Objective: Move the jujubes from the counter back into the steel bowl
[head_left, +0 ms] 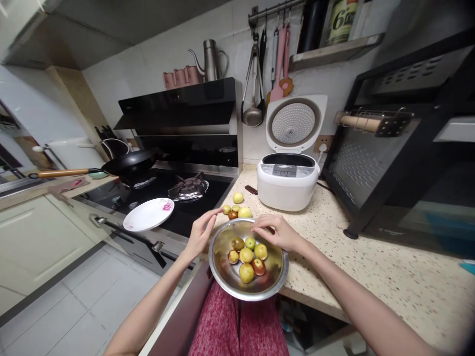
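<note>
Steel bowl (248, 289) of fruits (246, 256) at counter (371, 257) edge. Left hand (202, 231), nine o'clock of the bowl, fingers loosely released; right hand (278, 231), one o'clock on the rim, fingers curled, grasp indeterminate.

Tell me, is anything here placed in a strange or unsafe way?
Yes. The white plate sticks out past the front edge of the stove, over the floor. The metal bowl of fruit also overhangs the counter edge.

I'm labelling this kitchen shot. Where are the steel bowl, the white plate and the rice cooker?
steel bowl (222, 277): head view, bare inner wall at its left side.
white plate (146, 215): head view, middle of its plain face.
rice cooker (287, 190): head view, front of its white body.
</note>
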Motion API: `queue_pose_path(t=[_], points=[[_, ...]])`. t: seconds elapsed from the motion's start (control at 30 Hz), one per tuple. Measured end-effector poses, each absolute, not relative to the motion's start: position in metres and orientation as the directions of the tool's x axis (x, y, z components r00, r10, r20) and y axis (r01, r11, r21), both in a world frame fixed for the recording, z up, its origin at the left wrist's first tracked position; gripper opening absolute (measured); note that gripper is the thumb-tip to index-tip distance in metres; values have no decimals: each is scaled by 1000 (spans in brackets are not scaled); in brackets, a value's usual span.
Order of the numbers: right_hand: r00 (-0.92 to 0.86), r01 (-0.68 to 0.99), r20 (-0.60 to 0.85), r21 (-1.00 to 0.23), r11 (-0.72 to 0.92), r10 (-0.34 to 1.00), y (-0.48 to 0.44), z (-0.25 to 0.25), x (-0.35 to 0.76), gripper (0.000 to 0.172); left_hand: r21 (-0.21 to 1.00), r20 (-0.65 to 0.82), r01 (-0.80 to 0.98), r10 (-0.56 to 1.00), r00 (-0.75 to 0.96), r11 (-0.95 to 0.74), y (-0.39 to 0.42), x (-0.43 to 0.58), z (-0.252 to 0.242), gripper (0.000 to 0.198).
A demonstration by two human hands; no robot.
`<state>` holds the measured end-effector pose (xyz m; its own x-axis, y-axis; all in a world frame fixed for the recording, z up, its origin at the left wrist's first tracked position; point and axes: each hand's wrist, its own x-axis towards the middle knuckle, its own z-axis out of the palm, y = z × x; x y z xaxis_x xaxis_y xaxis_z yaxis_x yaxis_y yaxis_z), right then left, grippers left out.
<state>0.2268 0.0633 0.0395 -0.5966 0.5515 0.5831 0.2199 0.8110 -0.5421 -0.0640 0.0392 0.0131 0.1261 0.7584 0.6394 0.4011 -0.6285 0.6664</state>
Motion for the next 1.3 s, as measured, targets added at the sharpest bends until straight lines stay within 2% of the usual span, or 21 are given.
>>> queue_pose_path(t=[0.07, 0.13, 0.37, 0.43, 0.6, 0.83, 0.97, 1.07, 1.23, 1.3], points=[[-593, 224, 584, -542, 810, 554, 63, 39, 227, 19, 619, 632, 493, 761, 148, -611, 56, -68, 14, 40], [-599, 228, 583, -533, 815, 549, 62, 40, 227, 20, 547, 614, 548, 749, 250, -632, 70, -70, 11, 43], [-624, 246, 559, -523, 816, 546, 59, 44, 228, 21, 389, 440, 633, 739, 511, -669, 92, -71, -4, 52], [-629, 256, 553, -516, 818, 546, 58, 45, 228, 21, 353, 426, 673, 752, 503, -650, 92, -70, -3, 50], [-631, 251, 563, -503, 827, 534, 57, 48, 227, 22, 285, 510, 752, 758, 406, -594, 86, -67, 3, 37], [-617, 203, 585, -527, 825, 526, 60, 42, 228, 18, 331, 471, 722, 769, 431, -608, 84, -66, 1, 30], [-610, 191, 592, -536, 823, 527, 63, 39, 229, 15, 351, 505, 701, 756, 417, -621, 85, -69, -3, 28], [-628, 179, 579, -543, 821, 520, 65, 39, 230, 15, 415, 555, 648, 742, 376, -639, 84, -70, -1, 23], [-642, 177, 559, -559, 810, 525, 65, 42, 231, 17, 570, 651, 504, 731, 206, -649, 64, -69, 17, 23], [-644, 181, 556, -556, 811, 525, 65, 43, 230, 16, 577, 656, 472, 722, 217, -667, 47, -68, 28, 23]])
